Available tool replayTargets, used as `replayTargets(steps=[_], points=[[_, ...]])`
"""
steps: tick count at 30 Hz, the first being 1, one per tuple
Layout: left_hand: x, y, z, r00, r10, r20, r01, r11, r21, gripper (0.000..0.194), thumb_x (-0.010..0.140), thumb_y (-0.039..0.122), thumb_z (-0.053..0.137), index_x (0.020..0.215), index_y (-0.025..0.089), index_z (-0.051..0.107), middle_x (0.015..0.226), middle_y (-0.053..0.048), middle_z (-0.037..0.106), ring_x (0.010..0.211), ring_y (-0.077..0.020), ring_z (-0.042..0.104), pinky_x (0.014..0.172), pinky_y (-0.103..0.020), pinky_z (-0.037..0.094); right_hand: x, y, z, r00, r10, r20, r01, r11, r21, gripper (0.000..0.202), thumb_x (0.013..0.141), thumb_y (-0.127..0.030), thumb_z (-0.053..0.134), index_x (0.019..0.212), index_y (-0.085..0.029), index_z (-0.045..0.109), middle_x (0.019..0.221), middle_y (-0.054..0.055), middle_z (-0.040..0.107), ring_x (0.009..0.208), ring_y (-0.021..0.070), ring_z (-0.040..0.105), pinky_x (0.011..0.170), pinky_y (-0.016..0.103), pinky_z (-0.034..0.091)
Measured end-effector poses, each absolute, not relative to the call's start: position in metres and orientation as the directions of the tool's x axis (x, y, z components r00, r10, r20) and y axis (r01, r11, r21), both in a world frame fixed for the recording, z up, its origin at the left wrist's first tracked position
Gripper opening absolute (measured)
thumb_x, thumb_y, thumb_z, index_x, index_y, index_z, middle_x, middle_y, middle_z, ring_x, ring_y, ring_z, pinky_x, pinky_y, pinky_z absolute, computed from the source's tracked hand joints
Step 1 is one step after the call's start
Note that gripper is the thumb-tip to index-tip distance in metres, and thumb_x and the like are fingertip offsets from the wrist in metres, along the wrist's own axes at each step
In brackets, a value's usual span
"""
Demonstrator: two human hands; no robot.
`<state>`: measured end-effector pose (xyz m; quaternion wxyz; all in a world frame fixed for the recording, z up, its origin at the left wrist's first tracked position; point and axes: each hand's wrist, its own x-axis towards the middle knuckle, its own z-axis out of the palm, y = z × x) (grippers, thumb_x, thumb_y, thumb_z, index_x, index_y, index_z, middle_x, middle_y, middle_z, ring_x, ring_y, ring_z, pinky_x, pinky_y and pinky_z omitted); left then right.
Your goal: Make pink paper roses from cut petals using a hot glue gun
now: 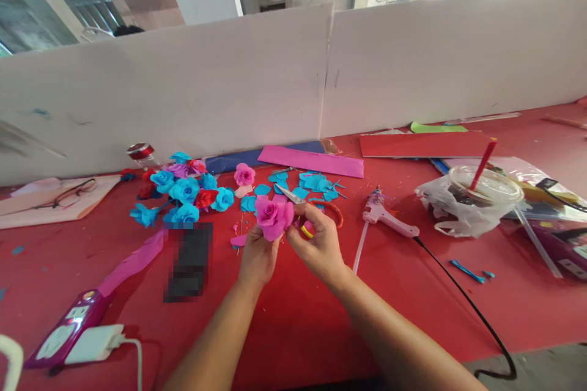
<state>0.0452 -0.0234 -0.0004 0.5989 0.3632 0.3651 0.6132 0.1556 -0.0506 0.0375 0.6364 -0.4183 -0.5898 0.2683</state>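
My left hand (257, 255) holds a pink foam rose (273, 215) from below, above the red table (284, 324). My right hand (316, 242) grips a pair of scissors (293, 197) with orange handles; the blades point left and touch the rose's top edge. A heap of blue, red and purple foam roses (183, 190) lies to the left of my hands. Another pink rose (244, 175) and several blue cut petals (316, 182) lie just behind them.
A pink glue gun (385, 215) with a black cord lies to the right. A lidded cup with a red straw (483, 190) sits in a plastic bag. Pink, blue and red sheets (312, 160) lie along the white partition (229, 85). A power strip (68, 330) sits at front left.
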Motion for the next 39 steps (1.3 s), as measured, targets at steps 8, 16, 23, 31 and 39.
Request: replayTargets(steps=[8, 16, 23, 31, 39], points=[[0.042, -0.023, -0.001, 0.059, 0.996, 0.072, -0.51, -0.032, 0.86, 0.028, 0.058, 0.036, 0.082, 0.084, 0.028, 0.073, 0.088, 0.001, 0.074, 0.096, -0.0235, 0.065, 0.083, -0.034, 0.052, 0.158, -0.049, 0.035, 0.135, 0.786, 0.604, 0.199, 0.575, -0.793, 0.014, 0.074, -0.009, 0.057, 0.079, -0.021, 0.06, 0.076, 0.002, 0.062, 0.077, 0.0177, 0.055, 0.077, 0.034, 0.045], [0.039, -0.023, -0.002, -0.013, 0.993, 0.12, -0.474, -0.112, 0.873, 0.014, 0.06, 0.025, 0.081, 0.07, 0.02, 0.072, 0.073, 0.0, 0.071, 0.079, -0.0178, 0.065, 0.083, -0.032, 0.051, 0.156, -0.048, 0.032, 0.121, 0.834, 0.538, 0.181, 0.515, -0.838, 0.012, 0.07, -0.009, 0.059, 0.076, -0.02, 0.059, 0.082, 0.003, 0.063, 0.078, 0.0185, 0.057, 0.072, 0.031, 0.047], [0.038, -0.022, -0.005, 0.025, 0.995, 0.098, -0.483, -0.074, 0.872, 0.021, 0.062, 0.027, 0.079, 0.082, 0.02, 0.075, 0.081, -0.003, 0.073, 0.091, -0.0221, 0.065, 0.085, -0.034, 0.049, 0.155, -0.047, 0.032, 0.141, 0.841, 0.523, 0.249, 0.481, -0.841, 0.007, 0.073, -0.014, 0.062, 0.074, -0.019, 0.058, 0.074, 0.001, 0.06, 0.07, 0.0166, 0.053, 0.065, 0.029, 0.044], [0.036, -0.022, 0.003, 0.079, 0.997, -0.002, -0.598, 0.049, 0.8, 0.023, 0.055, 0.028, 0.083, 0.075, 0.02, 0.074, 0.075, -0.002, 0.072, 0.079, -0.0186, 0.065, 0.08, -0.031, 0.051, 0.154, -0.048, 0.032, 0.079, 0.838, 0.54, 0.232, 0.512, -0.827, 0.01, 0.076, -0.018, 0.066, 0.085, -0.021, 0.064, 0.082, 0.002, 0.065, 0.08, 0.0184, 0.058, 0.075, 0.031, 0.045], [0.034, -0.019, 0.003, 0.188, 0.972, -0.138, -0.741, 0.233, 0.63, 0.013, 0.063, 0.018, 0.08, 0.069, 0.015, 0.069, 0.073, -0.001, 0.07, 0.072, -0.0119, 0.065, 0.07, -0.025, 0.052, 0.159, -0.05, 0.033, 0.206, 0.84, 0.502, 0.176, 0.473, -0.863, 0.015, 0.081, -0.015, 0.056, 0.092, -0.022, 0.064, 0.089, 0.004, 0.068, 0.081, 0.0171, 0.06, 0.074, 0.031, 0.047]])
